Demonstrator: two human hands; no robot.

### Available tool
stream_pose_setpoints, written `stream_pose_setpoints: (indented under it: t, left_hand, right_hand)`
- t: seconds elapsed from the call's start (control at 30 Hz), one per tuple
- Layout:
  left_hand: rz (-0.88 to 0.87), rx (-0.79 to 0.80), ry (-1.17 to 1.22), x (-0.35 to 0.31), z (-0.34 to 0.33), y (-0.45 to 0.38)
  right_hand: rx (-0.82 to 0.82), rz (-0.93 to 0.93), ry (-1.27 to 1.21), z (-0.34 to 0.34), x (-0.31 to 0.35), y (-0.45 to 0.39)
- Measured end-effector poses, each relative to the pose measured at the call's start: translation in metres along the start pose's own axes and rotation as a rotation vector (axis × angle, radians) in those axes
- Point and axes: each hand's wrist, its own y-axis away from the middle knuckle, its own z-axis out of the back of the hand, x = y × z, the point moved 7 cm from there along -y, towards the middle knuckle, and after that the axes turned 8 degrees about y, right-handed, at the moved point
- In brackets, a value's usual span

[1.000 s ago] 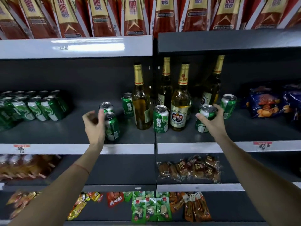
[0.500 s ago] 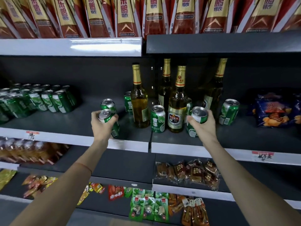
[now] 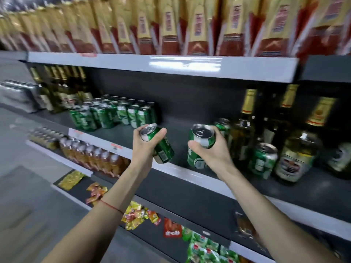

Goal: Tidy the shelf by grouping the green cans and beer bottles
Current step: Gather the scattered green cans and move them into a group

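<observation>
My left hand [image 3: 144,147] grips a green can [image 3: 162,149], tilted with its silver top pointing up-left, lifted above the shelf's front edge. A second green can [image 3: 200,147] is held almost upright in my right hand [image 3: 210,152], just over the shelf board. To the left on the same shelf stands a tight group of green cans [image 3: 114,114]. On the right are several beer bottles [image 3: 298,149] with gold foil necks, with a loose green can [image 3: 263,160] in front and another can [image 3: 223,127] behind my right hand.
The dark shelf [image 3: 176,130] has a white front strip. More beer bottles [image 3: 62,90] stand at the far left. Red and gold cartons [image 3: 171,25] fill the shelf above. Bottled drinks [image 3: 91,154] and snack packets [image 3: 171,228] lie on the shelves below.
Both hands have lifted their cans off the shelf and carried them left; the view has swung left, so the can group is now nearer and the bottles sit at the right.
</observation>
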Motion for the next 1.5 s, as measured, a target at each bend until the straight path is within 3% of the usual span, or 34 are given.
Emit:
stream_pose_setpoints:
  t: [0.33,0.63,1.03,1.17,1.3,1.5]
  left_hand:
    - [-0.008,-0.084,-0.150,-0.029,0.158,-0.156]
    - [-0.014,-0.083,-0.354,0.003,0.200,-0.277]
    - [-0.099,-0.068,-0.332,0.035,0.207,-0.318]
    - [-0.085,-0.011,-0.435,0.037,0.214,-0.307]
    - [-0.152,-0.053,-0.571,0.032,0.234,-0.292]
    - [-0.174,-0.051,-0.729,0.030,0.228,-0.305]
  right_hand:
    - [0.049,-0.045,-0.040,-0.222,-0.002,-0.094]
    - [0.001,-0.175,0.045,-0.335,-0.038,-0.172]
    - [-0.056,-0.131,0.246,-0.376,-0.064,-0.217]
    - [0.015,-0.164,0.474,-0.376,-0.065,-0.223]
    - [0.140,-0.161,0.539,-0.374,-0.069,-0.218]
    - [0.030,-0.062,0.665,-0.379,-0.055,-0.220]
